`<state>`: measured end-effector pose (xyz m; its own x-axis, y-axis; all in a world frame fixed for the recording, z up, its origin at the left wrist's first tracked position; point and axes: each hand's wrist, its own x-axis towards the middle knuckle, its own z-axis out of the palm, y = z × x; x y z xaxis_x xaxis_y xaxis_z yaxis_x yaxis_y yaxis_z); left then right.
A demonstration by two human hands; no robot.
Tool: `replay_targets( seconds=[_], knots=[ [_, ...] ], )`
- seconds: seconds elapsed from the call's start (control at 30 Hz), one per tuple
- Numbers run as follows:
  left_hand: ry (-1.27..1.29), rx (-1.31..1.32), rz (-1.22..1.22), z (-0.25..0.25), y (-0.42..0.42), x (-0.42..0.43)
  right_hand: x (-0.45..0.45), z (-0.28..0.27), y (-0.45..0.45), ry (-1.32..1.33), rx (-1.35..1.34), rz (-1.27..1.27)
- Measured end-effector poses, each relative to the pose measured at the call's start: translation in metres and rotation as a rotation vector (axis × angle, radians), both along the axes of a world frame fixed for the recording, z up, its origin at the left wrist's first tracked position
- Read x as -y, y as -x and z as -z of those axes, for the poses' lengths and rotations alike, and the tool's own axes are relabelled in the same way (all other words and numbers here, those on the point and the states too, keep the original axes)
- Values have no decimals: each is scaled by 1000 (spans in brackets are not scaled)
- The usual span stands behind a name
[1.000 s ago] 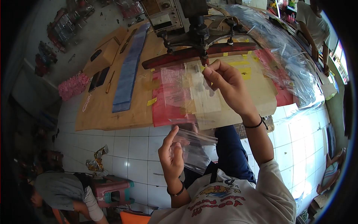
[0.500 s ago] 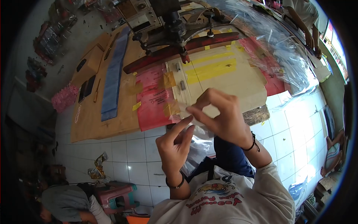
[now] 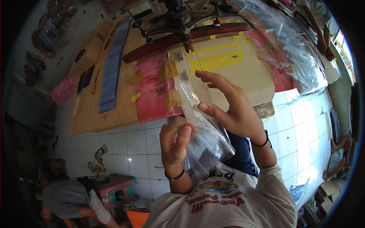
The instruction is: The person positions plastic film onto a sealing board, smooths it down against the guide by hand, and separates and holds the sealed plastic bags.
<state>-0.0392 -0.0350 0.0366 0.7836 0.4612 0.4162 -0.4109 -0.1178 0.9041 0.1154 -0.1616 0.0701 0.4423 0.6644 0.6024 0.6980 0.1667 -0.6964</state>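
A clear plastic sheet hangs over the near edge of the work board, its upper part lying along the seam beside the red film. My left hand is closed at the left side of the sheet, thumb pressed against the fingers, with plastic between them. To the right, my right hand is spread above the plastic, thumb and fingers apart, holding nothing. Beyond both hands is the machine's long dark red bar, raised over the board. Yellow tape strips lie on the board's pale sheet.
A blue folded strip, phones and a cardboard box lie on the left. Clear plastic is heaped at the right. One person bends near a stool; another person stands at back right.
My right hand has come down from the bar, met my left hand, then moved right and opened. The plastic has shifted from between my hands to hang beneath them.
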Motion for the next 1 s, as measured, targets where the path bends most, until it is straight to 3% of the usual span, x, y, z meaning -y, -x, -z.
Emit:
replay_targets(
  seconds=[0.13, 0.57, 0.67, 0.73, 0.8, 0.9, 1.0],
  knots=[
    [-20, 19, 37, 6, -5, -3, -4, 19, -10, -30, -475, -258],
    [-69, -249, -1, -5, -5, -1, -2, 25, 4, -87, -797, -31],
    [-116, -339, -12, -4, -9, -2, -3, 37, -3, 50, -646, 78],
    [-169, -356, 12, -4, -13, -4, -6, 21, -8, -5, -5, 124],
    [-226, -365, 68, -2, -14, -4, -2, 15, -10, 75, 285, -8],
    [-307, -364, 159, -1, -16, -4, 3, 7, -11, 276, 447, -93],
    [-350, -393, 81, 18, -15, -9, 6, 3, -18, 277, 503, -126]
  ],
)
